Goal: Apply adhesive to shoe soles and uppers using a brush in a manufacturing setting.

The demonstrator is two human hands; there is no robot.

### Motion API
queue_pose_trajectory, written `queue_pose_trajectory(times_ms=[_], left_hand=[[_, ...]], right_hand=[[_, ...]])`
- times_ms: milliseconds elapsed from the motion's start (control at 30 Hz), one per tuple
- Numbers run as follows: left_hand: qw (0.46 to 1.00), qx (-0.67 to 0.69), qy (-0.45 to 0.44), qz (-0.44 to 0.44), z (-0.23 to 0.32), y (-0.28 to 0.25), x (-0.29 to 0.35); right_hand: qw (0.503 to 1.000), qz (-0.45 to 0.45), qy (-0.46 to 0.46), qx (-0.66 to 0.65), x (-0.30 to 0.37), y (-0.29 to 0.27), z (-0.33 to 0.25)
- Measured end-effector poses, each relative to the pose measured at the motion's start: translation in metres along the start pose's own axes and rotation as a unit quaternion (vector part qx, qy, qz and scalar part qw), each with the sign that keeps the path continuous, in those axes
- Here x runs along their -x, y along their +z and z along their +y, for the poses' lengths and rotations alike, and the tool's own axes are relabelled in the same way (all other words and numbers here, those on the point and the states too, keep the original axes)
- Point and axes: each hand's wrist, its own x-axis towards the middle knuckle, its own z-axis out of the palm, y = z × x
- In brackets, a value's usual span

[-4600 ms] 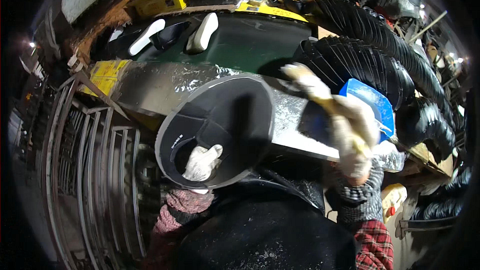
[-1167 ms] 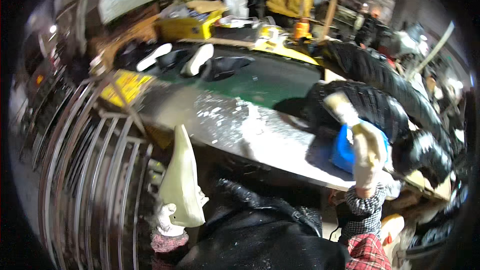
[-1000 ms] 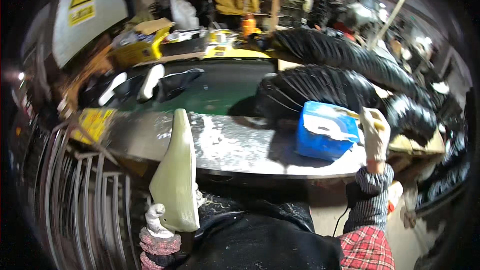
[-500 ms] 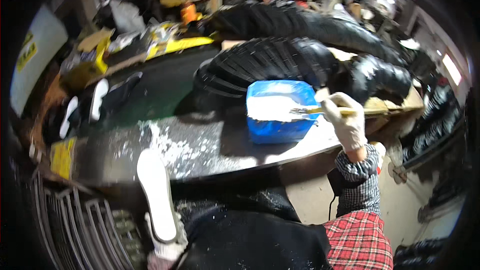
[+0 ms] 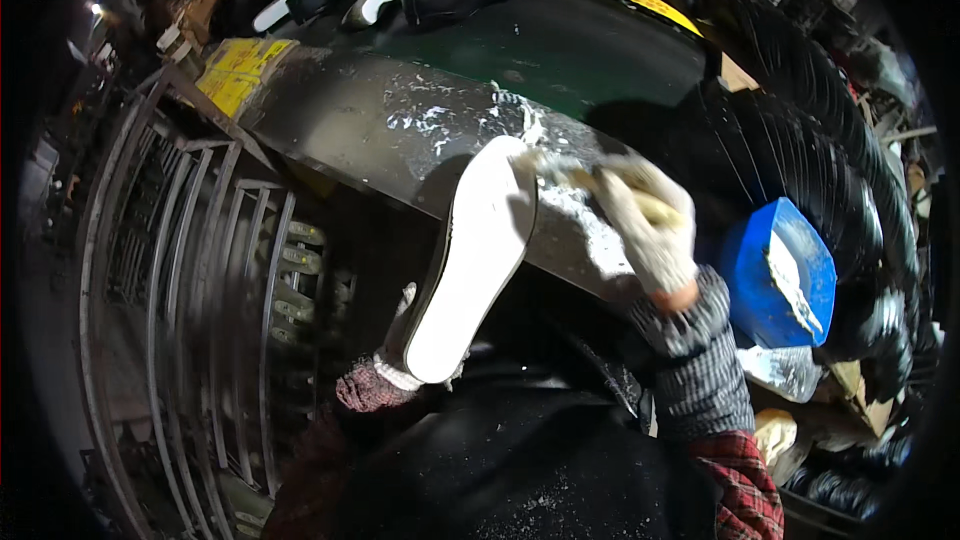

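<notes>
A dim, cluttered workshop surrounds a dark metal workbench (image 5: 400, 130) smeared with white paste, with a metal rack (image 5: 200, 270) to the person's left and black ribbed tubing (image 5: 800, 130) piled at the right. In the head view, the left hand (image 5: 395, 365), gloved, is closed around the heel end of a white shoe sole (image 5: 470, 260), holding it tilted up over the bench's near edge. The right hand (image 5: 645, 225), also gloved, is wrapped around a brush (image 5: 590, 180) whose tip meets the sole's toe end; the bristles are blurred. A blue tub (image 5: 785, 275) streaked with paste sits just beside the right forearm. The sole looks light and somewhat flexible, likely slick where coated, so the dry heel seems the sensible grip. Open room lies mainly above the bench; rack and tubing hem both sides.
</notes>
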Motion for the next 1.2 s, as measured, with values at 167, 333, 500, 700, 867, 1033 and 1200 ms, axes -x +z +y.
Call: queue_pose_trajectory(times_ms=[167, 333, 500, 700, 867, 1033, 1200], left_hand=[[0.991, 0.099, 0.003, 0.092, 0.000, 0.009, -0.016], [0.996, 0.049, -0.052, -0.044, 0.004, 0.011, -0.010], [0.878, 0.447, -0.098, 0.139, -0.010, 0.038, -0.014], [0.983, -0.039, -0.084, -0.160, 0.006, 0.030, -0.012], [0.996, -0.047, -0.015, -0.073, 0.003, 0.028, -0.011], [0.998, -0.026, 0.013, -0.053, -0.002, 0.039, -0.009], [0.999, 0.005, 0.018, 0.037, -0.004, 0.036, -0.004]], right_hand=[[0.951, -0.226, -0.188, 0.094, 0.028, -0.013, -0.030], [0.987, -0.052, -0.087, 0.126, -0.046, 0.002, -0.025], [0.884, -0.304, -0.278, 0.221, 0.022, 0.032, -0.061], [0.985, -0.167, 0.039, -0.008, 0.038, 0.020, -0.060], [0.898, -0.306, 0.293, -0.119, 0.080, 0.005, -0.062], [0.976, -0.217, -0.003, 0.012, 0.105, -0.012, -0.048], [0.949, -0.239, 0.189, -0.075, 0.074, 0.013, -0.027]])
